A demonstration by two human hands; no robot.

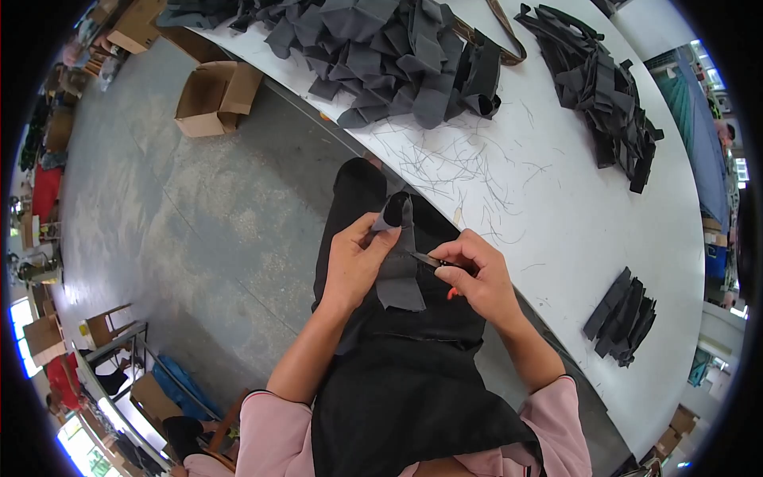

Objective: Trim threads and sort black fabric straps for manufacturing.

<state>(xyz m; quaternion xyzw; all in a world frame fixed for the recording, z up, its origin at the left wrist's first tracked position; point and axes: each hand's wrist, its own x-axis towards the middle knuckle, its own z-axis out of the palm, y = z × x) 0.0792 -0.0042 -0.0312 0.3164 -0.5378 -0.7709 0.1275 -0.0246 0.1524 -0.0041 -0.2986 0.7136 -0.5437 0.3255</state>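
Over my lap, my left hand (358, 261) pinches a dark grey fabric piece (400, 290) near its top, where the cloth folds over into a loop. The lower end of the piece hangs down toward my black apron (397, 381). My right hand (475, 274) is closed around small thread snips (430, 260) with a bit of red showing under the fingers. The tips of the snips point left and meet the edge of the cloth; whether they cut a thread there is too small to tell.
Beside me on the right stands a white table (556, 230) strewn with loose thread ends (445, 163). It carries a large heap of grey fabric pieces (373, 56), a long dark pile (596, 95) and a small stack (621, 316). An open cardboard box (208, 99) sits on the floor.
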